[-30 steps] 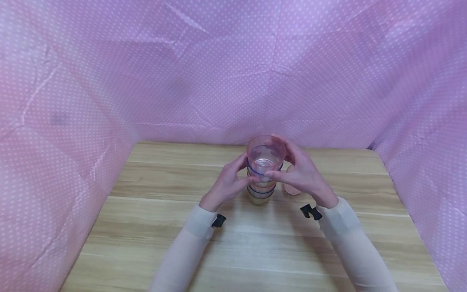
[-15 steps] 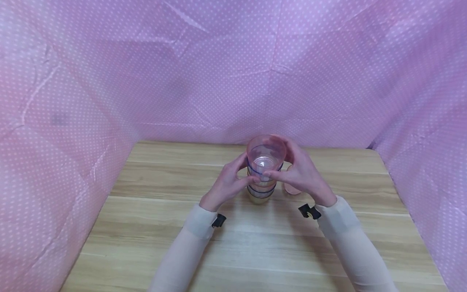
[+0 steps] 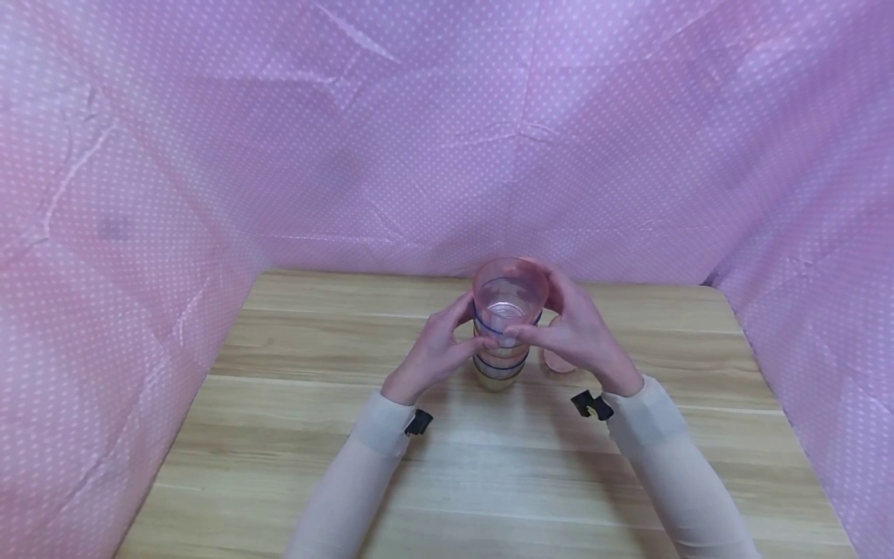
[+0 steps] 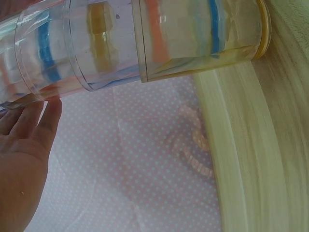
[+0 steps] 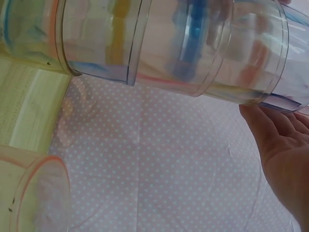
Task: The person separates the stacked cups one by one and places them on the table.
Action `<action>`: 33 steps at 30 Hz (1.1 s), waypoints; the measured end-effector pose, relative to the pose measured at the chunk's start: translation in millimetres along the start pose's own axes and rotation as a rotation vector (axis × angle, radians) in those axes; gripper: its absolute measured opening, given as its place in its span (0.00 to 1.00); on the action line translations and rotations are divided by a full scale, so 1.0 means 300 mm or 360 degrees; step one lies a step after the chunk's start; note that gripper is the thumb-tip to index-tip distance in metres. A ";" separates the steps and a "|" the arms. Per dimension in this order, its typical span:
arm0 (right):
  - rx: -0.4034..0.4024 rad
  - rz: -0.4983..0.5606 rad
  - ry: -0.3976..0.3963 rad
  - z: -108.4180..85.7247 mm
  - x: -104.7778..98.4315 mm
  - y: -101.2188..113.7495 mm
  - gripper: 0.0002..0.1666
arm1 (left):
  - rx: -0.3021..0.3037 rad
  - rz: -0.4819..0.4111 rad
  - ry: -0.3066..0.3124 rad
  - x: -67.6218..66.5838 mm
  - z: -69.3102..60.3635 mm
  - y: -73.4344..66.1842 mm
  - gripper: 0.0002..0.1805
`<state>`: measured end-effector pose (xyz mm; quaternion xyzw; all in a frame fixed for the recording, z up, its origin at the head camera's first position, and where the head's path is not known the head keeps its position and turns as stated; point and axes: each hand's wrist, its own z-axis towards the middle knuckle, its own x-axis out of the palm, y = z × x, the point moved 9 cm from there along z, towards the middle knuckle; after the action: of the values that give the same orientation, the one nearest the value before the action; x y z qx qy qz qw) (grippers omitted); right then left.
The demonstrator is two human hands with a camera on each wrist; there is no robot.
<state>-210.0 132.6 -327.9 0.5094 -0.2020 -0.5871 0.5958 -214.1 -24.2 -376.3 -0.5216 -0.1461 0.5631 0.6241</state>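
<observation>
A stack of see-through plastic cups [image 3: 499, 363] stands upright on the table, its tinted walls crossed by coloured bands. The uppermost cup [image 3: 486, 310] looks pink, with its mouth facing up. My left hand [image 3: 434, 355] grips the upper stack from the left, thumb in front and fingers behind. Slightly higher, my right hand [image 3: 581, 335] holds the stack from the right, its thumb across the front. Both wrist views show the stack on its side, with the left hand [image 4: 24, 159] and right hand [image 5: 287, 154] touching its upper part. Some fingertips are hidden behind the cups.
One separate cup [image 3: 559, 361] with an orange-pink rim sits right of the stack, partly behind the right hand. The wooden table [image 3: 335, 466] ends at a pink dotted curtain [image 3: 391, 171] close behind the stack; curtain also hangs on both sides.
My right hand and wrist have shifted very slightly to the left. The left hand and the stack stay in place.
</observation>
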 end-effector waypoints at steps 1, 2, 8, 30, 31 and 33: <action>-0.0003 0.0006 -0.0003 0.000 0.000 0.000 0.55 | 0.0004 -0.0001 0.0007 0.000 0.000 -0.001 0.42; -0.0006 0.0008 -0.0008 0.000 -0.001 0.000 0.55 | 0.0007 -0.0002 0.0014 0.000 -0.001 -0.003 0.42; 0.0008 0.0004 -0.0049 -0.002 -0.009 -0.005 0.56 | -0.0006 -0.0010 0.0048 0.000 0.001 -0.011 0.41; -0.0133 0.0165 -0.0108 -0.001 -0.014 0.028 0.56 | -0.0108 -0.0072 0.0048 0.003 -0.003 -0.001 0.44; -0.0136 0.0168 -0.0114 -0.001 -0.015 0.031 0.56 | -0.0105 -0.0070 0.0046 0.003 -0.003 -0.001 0.44; -0.0144 0.0181 -0.0126 -0.001 -0.017 0.036 0.56 | -0.0096 -0.0067 0.0042 0.002 -0.004 -0.002 0.44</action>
<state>-205.5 135.0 -317.2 0.4459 -0.2273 -0.5806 0.6422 -212.8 -24.1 -376.6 -0.5443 -0.1658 0.5383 0.6217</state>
